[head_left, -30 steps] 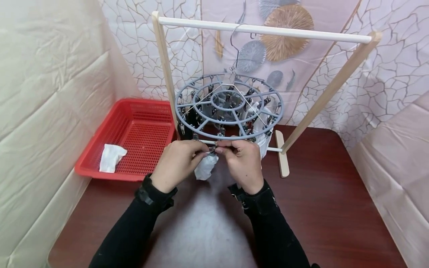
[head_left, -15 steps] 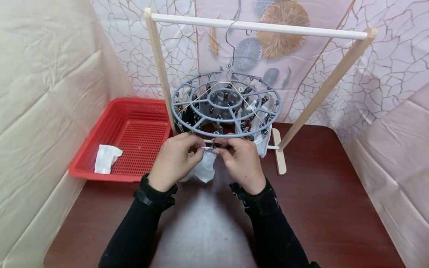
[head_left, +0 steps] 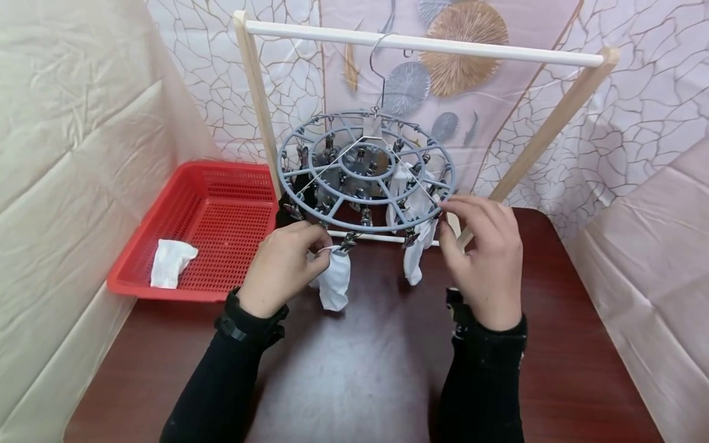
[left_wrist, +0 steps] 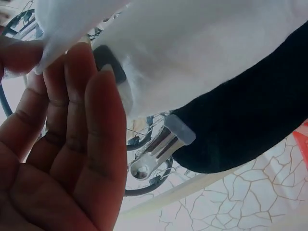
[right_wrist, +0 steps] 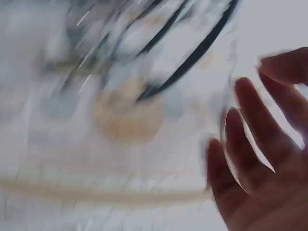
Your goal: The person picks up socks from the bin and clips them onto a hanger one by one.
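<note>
A round grey clip hanger [head_left: 382, 229] hangs by its hook, tilted. At its front a white sock [head_left: 335, 286] dangles from a metal clip [head_left: 347, 242]. My left hand [head_left: 285, 264] pinches the sock's top edge just left of that clip; the left wrist view shows the white fabric [left_wrist: 192, 53] between thumb and fingers. My right hand [head_left: 490, 264] is at the hanger's right rim, fingers spread and holding nothing; whether its fingertips touch the rim I cannot tell. More white socks [head_left: 412, 264] hang on the right side, and a black sock [left_wrist: 250, 106] on the left.
A wooden stand with a white top bar [head_left: 471, 48] carries the hanger. A red basket [head_left: 232, 231] on the left holds one white piece of fabric [head_left: 170, 263]. Several unused clips [head_left: 366, 216] dangle from the rings. Below is a dark red table [head_left: 565, 320].
My right hand has let go of the front clip and moved right to the rim. The hanger has turned and tilts differently. My left hand keeps its pinch on the white sock.
</note>
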A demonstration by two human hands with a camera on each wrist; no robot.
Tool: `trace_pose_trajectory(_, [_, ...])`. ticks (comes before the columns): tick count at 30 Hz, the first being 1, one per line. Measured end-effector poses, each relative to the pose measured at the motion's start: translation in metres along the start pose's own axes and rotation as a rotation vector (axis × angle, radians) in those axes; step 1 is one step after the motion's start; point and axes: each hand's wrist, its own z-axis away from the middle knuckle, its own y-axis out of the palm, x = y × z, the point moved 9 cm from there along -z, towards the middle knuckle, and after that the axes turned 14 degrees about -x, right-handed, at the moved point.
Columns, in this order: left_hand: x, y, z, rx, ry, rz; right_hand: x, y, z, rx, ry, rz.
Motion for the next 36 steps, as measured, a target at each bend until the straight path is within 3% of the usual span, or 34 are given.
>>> trace_pose_trajectory(6, [0.000,-0.002,0.002,-0.023,0.001,-0.029,-0.037,0.021,0.004,0.124,0.046,0.054])
trace_pose_trajectory(13, [-0.002,-0.005,0.004,-0.014,-0.019,-0.096,-0.033,0.029,0.008,0.143,-0.026,0.002])
trace_pose_trajectory(16, [-0.017,-0.022,0.007,-0.112,0.019,-0.155,-0.026,0.031,0.010,0.172,-0.068,-0.028])
trace_pose_trajectory(20, [-0.052,-0.051,0.008,-0.369,0.156,-0.149,-0.013,0.031,0.011,0.154,-0.113,-0.068])
trace_pose_trajectory(23, [-0.071,-0.056,0.005,-0.482,0.254,-0.130,-0.003,0.031,0.013,0.109,-0.143,-0.099])
trace_pose_trajectory(26, [-0.076,-0.050,0.000,-0.515,0.291,-0.148,0.007,0.030,0.016,0.055,-0.183,-0.130])
trace_pose_trajectory(30, [-0.074,-0.046,-0.001,-0.535,0.293,-0.188,0.016,0.027,0.017,-0.020,-0.221,-0.171])
trace_pose_trajectory(36, [-0.075,-0.045,0.001,-0.575,0.318,-0.226,0.024,0.020,0.013,-0.105,-0.229,-0.208])
